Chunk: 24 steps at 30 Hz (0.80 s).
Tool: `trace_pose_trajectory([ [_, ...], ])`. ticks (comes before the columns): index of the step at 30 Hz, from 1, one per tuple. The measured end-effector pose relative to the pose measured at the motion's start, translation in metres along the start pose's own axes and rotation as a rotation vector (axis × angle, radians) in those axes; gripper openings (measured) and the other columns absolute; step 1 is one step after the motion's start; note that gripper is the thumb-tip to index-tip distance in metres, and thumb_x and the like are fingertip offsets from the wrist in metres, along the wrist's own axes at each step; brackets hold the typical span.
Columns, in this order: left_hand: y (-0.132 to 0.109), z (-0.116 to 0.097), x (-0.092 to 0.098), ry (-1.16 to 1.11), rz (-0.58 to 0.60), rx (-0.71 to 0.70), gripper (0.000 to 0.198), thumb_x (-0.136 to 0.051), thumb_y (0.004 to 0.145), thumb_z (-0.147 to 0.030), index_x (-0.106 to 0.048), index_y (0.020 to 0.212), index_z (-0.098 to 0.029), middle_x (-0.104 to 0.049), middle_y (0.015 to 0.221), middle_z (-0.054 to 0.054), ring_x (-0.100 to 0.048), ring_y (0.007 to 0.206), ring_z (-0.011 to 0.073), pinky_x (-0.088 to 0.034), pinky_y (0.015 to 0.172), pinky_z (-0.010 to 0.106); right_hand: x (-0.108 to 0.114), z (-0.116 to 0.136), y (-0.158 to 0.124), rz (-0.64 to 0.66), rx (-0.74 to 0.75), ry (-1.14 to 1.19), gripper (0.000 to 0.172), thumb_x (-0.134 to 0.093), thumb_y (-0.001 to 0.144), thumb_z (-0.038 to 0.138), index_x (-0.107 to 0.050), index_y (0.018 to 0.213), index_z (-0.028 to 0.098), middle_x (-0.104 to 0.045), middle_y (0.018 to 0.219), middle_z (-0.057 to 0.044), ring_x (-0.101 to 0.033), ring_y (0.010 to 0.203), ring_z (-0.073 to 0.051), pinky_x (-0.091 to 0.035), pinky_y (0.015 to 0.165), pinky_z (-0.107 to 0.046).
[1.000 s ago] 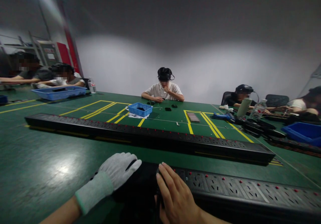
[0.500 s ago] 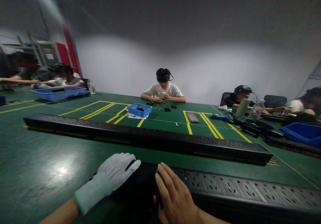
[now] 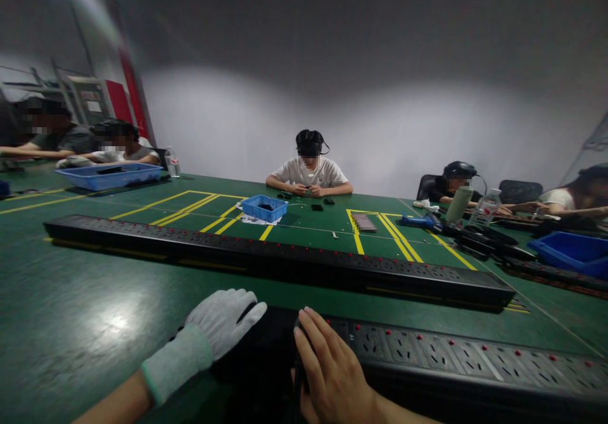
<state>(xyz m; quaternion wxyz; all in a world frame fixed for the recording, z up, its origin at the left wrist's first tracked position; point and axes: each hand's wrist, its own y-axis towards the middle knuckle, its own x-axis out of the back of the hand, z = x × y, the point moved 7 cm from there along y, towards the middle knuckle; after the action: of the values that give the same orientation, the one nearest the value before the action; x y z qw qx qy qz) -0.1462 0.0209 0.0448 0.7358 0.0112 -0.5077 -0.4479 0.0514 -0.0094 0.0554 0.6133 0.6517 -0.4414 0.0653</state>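
Note:
Nearest me on the table lies a long black power strip (image 3: 427,354) with a row of sockets and red buttons. My left hand (image 3: 223,323), in a white glove with a grey-green cuff, is over its dark left end, fingers bent over the far edge and thumb apart. My bare right hand (image 3: 332,367) is closed round the strip where the socket row begins, fingers together across the top and thumb low on the near side. The part under both hands is too dark to make out. A second long black power strip (image 3: 275,253) lies beyond, apart from both hands.
Farther off on the green table (image 3: 71,291) stand a small blue bin (image 3: 265,209) with black parts and a larger blue basket (image 3: 109,177) at left. A blue tray (image 3: 572,253), bottles and tools lie at right. Several people sit round the table.
Both my hands and the near power strip look unmoved. The person opposite has lowered one hand, bringing both together near the tabletop.

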Motion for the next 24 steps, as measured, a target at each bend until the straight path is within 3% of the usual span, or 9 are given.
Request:
trace_pose_trajectory([
  [12,-0.0035,0.0027,-0.0053,-0.031,0.009,0.04,0.036,-0.042,0.092,-0.008,-0.053,0.123,-0.023,-0.067,0.11,0.007,-0.067,0.092,0.0186,-0.052,0.085,0.03,-0.0001,-0.0005,-0.0001,-0.009,0.005,-0.025,0.06,-0.045,0.078,0.01,-0.045,0.137,0.001,-0.045,0.147,-0.025,-0.032,0.144,-0.035,-0.054,0.099,-0.043],
  [20,-0.0035,-0.0011,-0.006,0.03,-0.041,-0.015,0.036,-0.041,0.093,-0.008,-0.052,0.123,-0.023,-0.066,0.107,0.008,-0.066,0.089,0.0216,-0.053,0.079,0.034,-0.0014,0.0006,-0.0006,-0.016,0.026,-0.034,0.059,-0.044,0.078,0.01,-0.046,0.135,0.0,-0.045,0.146,-0.026,-0.031,0.144,-0.036,-0.054,0.098,-0.043],
  [24,0.001,-0.0017,0.0003,0.047,-0.027,-0.016,0.031,-0.046,0.092,-0.009,-0.054,0.119,-0.023,-0.066,0.102,0.006,-0.065,0.083,0.0189,-0.053,0.075,0.03,0.0009,0.0004,0.0009,-0.021,0.022,-0.049,0.057,-0.043,0.077,0.009,-0.048,0.134,0.0,-0.049,0.143,-0.026,-0.032,0.143,-0.037,-0.055,0.096,-0.043],
])
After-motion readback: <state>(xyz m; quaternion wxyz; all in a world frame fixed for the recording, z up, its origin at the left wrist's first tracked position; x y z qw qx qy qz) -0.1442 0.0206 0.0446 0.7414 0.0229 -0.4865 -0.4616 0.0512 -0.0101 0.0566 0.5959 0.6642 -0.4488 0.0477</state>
